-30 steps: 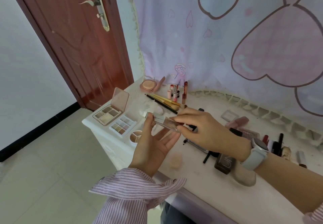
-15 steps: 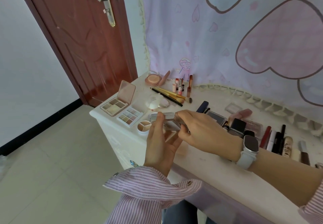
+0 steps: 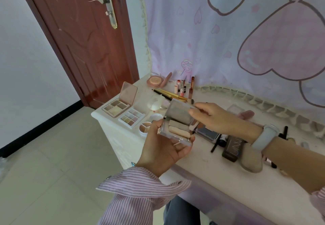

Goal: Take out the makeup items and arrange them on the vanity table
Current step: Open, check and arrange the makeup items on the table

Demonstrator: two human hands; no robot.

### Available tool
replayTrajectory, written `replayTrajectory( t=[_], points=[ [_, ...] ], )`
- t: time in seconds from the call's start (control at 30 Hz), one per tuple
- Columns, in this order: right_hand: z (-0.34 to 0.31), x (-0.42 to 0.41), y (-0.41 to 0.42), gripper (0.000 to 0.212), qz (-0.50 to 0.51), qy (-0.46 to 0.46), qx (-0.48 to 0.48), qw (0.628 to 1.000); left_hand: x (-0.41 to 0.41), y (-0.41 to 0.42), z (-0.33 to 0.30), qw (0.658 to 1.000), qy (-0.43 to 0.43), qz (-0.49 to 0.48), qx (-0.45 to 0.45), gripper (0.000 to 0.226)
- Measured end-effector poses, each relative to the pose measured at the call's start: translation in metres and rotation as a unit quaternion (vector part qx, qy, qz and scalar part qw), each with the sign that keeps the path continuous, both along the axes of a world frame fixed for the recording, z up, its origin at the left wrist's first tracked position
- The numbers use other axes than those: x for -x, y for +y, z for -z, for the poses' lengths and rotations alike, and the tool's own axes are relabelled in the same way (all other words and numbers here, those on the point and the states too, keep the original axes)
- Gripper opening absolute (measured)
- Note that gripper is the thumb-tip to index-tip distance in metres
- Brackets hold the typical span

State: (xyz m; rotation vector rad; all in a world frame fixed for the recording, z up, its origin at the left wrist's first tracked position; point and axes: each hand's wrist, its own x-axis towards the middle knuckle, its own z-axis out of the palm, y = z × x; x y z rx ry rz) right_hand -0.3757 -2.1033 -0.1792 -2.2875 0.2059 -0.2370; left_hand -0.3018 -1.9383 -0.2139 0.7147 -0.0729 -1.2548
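Observation:
A silver compact palette (image 3: pixel 177 126) is held above the white vanity table (image 3: pixel 202 158), its mirrored lid swung up. My left hand (image 3: pixel 163 147) cradles its base from below. My right hand (image 3: pixel 219 119) pinches the top edge of the lid. Pale beige pans show inside. On the table's left end lie an open pink eyeshadow palette (image 3: pixel 119 105), a white multi-colour palette (image 3: pixel 131 118) and a round concealer pot (image 3: pixel 145 128). Further back sit a pink powder compact (image 3: pixel 155 81), gold brushes (image 3: pixel 168 93) and small upright lipsticks (image 3: pixel 182 88).
A brown box (image 3: pixel 233 149), a dark flat palette (image 3: pixel 208 133), pens and a beige sponge (image 3: pixel 250 163) lie under my right forearm. A pink heart-print cloth (image 3: pixel 228 40) hangs behind the table. A red-brown door (image 3: pixel 84 36) stands at left, tiled floor (image 3: pixel 58 163) below.
The compact was shut between my hands; its lid is now lifted open by my right hand. The view has shifted slightly right and closer.

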Motion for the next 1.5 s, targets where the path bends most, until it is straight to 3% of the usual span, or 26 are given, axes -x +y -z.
replayTrajectory(
  t=[0.17, 0.3, 0.33, 0.4, 0.43, 0.47, 0.53, 0.57, 0.6, 0.67, 0.8, 1.03, 1.13, 1.27, 1.33, 1.43, 1.5],
  points=[
    [0.016, 0.0, -0.001, 0.048, 0.104, 0.011, -0.052, 0.993, 0.002, -0.004, 0.006, 0.995, 0.094, 0.035, 0.027, 0.054],
    [0.015, -0.001, -0.005, 0.044, 0.135, -0.018, -0.051, 0.989, 0.002, -0.004, 0.005, 0.996, 0.086, -0.007, -0.015, 0.057],
    [0.016, -0.001, -0.006, 0.044, 0.14, -0.025, -0.048, 0.989, 0.003, -0.005, 0.005, 0.997, 0.047, -0.046, -0.037, 0.052],
    [0.017, 0.0, -0.007, 0.044, 0.147, -0.036, -0.039, 0.988, 0.004, -0.007, 0.004, 0.97, -0.151, -0.144, -0.126, 0.034],
    [0.018, 0.0, -0.007, 0.044, 0.149, -0.04, -0.031, 0.988, 0.007, -0.008, 0.001, 0.925, -0.286, -0.183, -0.171, 0.033],
    [0.019, 0.0, -0.007, 0.045, 0.151, -0.042, -0.024, 0.987, 0.01, -0.008, 0.0, 0.853, -0.433, -0.208, -0.202, 0.042],
    [0.021, 0.0, -0.007, 0.046, 0.157, -0.048, -0.006, 0.986, 0.011, -0.01, 0.005, 0.669, -0.683, -0.209, -0.207, 0.059],
    [0.022, 0.0, -0.007, 0.047, 0.162, -0.054, 0.003, 0.985, 0.011, -0.011, 0.008, 0.583, -0.766, -0.182, -0.203, 0.06],
    [0.023, -0.001, -0.007, 0.048, 0.164, -0.057, 0.005, 0.985, 0.012, -0.012, 0.012, 0.522, -0.815, -0.142, -0.207, 0.059],
    [0.023, -0.001, -0.007, 0.046, 0.164, -0.056, -0.005, 0.985, 0.012, -0.012, 0.018, 0.468, -0.852, -0.077, -0.223, 0.056],
    [0.02, 0.0, -0.011, 0.045, 0.168, -0.056, -0.028, 0.984, 0.012, -0.013, 0.023, 0.417, -0.878, -0.039, -0.233, 0.057],
    [0.022, 0.009, -0.014, 0.047, 0.193, -0.019, -0.041, 0.98, 0.017, -0.012, 0.028, 0.433, -0.875, -0.053, -0.209, 0.048],
    [0.022, 0.014, -0.018, 0.045, 0.201, -0.005, -0.043, 0.979, 0.022, -0.011, 0.034, 0.391, -0.893, -0.075, -0.209, 0.06],
    [0.017, 0.026, -0.032, 0.041, 0.2, -0.002, 0.014, 0.98, 0.025, -0.005, 0.042, 0.378, -0.873, -0.052, -0.304, 0.074],
    [0.016, 0.032, -0.039, 0.037, 0.201, 0.003, 0.037, 0.979, 0.024, -0.003, 0.047, 0.353, -0.871, -0.087, -0.332, 0.06],
    [0.021, 0.037, -0.042, 0.037, 0.194, 0.024, 0.048, 0.979, 0.023, -0.003, 0.053, 0.354, -0.862, -0.133, -0.338, 0.031],
    [0.024, 0.038, -0.041, 0.036, 0.18, 0.04, 0.057, 0.981, 0.022, -0.005, 0.056, 0.344, -0.863, -0.141, -0.343, 0.023]
  ],
)
